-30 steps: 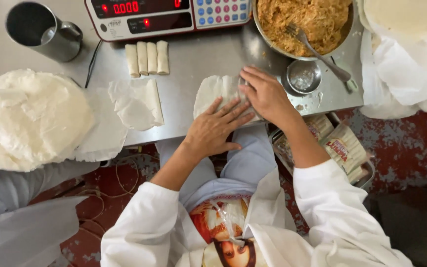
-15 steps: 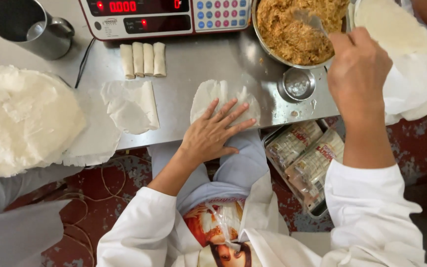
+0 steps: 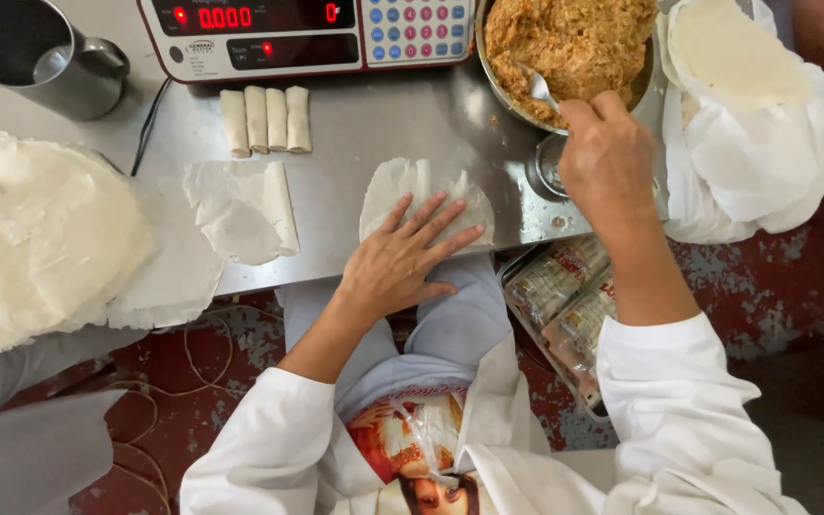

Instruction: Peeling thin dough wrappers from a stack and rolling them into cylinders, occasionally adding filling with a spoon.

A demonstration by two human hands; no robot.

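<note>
Left hand (image 3: 402,257) spread flat on wrapper (image 3: 426,191) at steel tabletop (image 3: 374,133) near edge; right hand (image 3: 603,157) pinching spoon (image 3: 538,88) in filling bowl (image 3: 574,48); red floor below.

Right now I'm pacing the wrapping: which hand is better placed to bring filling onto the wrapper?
Right hand: it grips the spoon in the filling bowl. Left hand lies flat on the wrapper.

Scale screen (image 3: 269,16) (red digits); packets (image 3: 565,305) below.

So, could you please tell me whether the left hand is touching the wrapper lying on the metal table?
Touching. The head view shows the left hand lying flat with its fingers spread on top of the pale wrapper, no gap between them.
</note>
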